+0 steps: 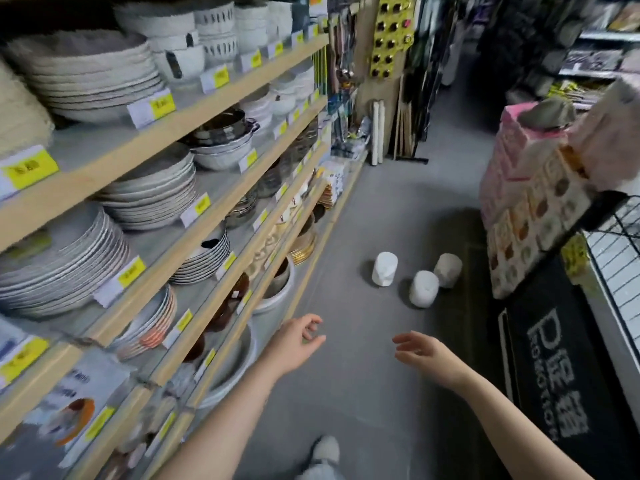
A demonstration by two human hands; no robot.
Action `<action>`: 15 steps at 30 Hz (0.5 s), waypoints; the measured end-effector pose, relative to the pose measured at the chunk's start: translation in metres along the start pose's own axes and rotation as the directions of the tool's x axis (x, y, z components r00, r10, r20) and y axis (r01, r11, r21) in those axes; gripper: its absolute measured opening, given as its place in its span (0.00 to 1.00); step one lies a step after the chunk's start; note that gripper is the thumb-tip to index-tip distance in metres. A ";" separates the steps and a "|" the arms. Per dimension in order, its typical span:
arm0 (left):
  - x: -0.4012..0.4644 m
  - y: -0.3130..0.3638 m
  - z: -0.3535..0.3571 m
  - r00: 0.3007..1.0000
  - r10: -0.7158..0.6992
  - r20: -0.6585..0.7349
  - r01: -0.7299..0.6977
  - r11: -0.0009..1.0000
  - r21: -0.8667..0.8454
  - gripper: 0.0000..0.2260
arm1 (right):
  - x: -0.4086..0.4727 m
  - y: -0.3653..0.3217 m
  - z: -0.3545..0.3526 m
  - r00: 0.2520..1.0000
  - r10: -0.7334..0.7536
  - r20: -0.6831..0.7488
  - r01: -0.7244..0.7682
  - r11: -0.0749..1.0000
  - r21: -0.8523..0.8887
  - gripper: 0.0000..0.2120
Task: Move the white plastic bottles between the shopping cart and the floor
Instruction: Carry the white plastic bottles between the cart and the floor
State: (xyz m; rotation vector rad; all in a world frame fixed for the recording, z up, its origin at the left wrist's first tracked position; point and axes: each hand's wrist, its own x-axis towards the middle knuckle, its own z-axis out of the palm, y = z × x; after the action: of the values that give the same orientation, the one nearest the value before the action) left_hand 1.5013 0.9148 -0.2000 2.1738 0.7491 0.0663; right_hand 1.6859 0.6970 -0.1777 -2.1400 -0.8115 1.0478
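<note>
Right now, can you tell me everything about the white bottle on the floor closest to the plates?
That bottle is plain white and looks like plastic, short and chunky with a rounded top. It stands on the grey floor, leaning a little, as far as the blurry picture shows. It is apart from the two other bottles to its right. No hand touches it, and I can't make out a cap or label.

Three bottles [417, 275] on floor [363, 209] between shelves [166, 188] left, seemingly cart [620, 258] right.
</note>
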 end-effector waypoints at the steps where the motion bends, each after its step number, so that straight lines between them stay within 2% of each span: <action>1: 0.025 0.001 -0.004 1.000 -0.004 0.010 0.004 1.000 0.001 0.14 | 0.019 -0.002 -0.011 1.000 0.012 -0.006 -0.012 1.000 -0.003 0.14; 8: 0.169 0.029 -0.021 0.997 0.023 0.072 -0.024 1.000 0.002 0.14 | 0.121 0.000 -0.094 0.995 0.083 -0.058 -0.080 0.995 0.059 0.11; 15: 0.309 0.057 0.007 0.995 -0.036 0.091 0.037 0.999 -0.005 0.14 | 0.231 0.029 -0.191 0.994 0.096 -0.058 -0.094 0.995 0.041 0.14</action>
State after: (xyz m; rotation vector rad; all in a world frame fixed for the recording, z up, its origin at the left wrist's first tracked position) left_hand 1.7852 1.0468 -0.2243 2.1405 0.7352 -0.0491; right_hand 1.9668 0.8008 -0.2087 -2.1854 -0.6621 1.0334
